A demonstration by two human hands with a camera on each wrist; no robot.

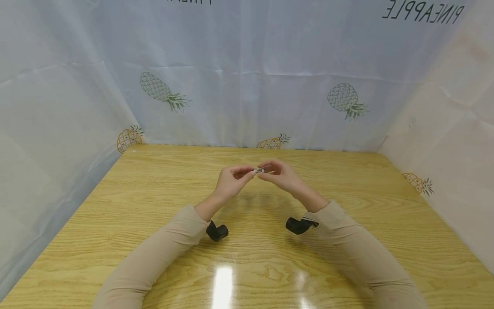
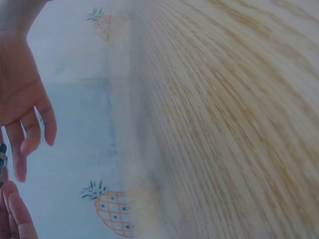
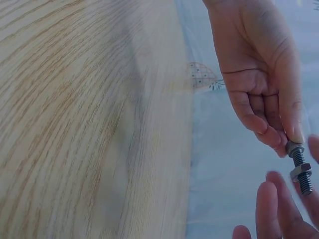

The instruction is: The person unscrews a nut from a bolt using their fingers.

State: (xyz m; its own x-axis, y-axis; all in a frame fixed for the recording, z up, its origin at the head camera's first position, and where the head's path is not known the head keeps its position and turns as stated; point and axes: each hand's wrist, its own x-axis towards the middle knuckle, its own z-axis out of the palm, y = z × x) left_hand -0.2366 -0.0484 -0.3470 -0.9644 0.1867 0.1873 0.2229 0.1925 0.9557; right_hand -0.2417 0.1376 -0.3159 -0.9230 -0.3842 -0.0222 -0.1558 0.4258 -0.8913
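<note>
A metal bolt is held level above the table by my left hand, which pinches its head between thumb and fingertips. Partway along the threaded shank sits a hex nut, and the bolt's threaded tip sticks out beyond it. Around that threaded end is my right hand, thumb and fingers spread apart, with a gap to the nut. Seen from the right wrist, the right fingers reach up from below, near the nut. Only a dark end of the bolt shows at the left wrist view's edge.
Beneath both hands is a wood-grain table. White curtains printed with pineapples stand behind it and along both sides. A black curved piece shows at the left cuff, and another black piece at the right cuff.
</note>
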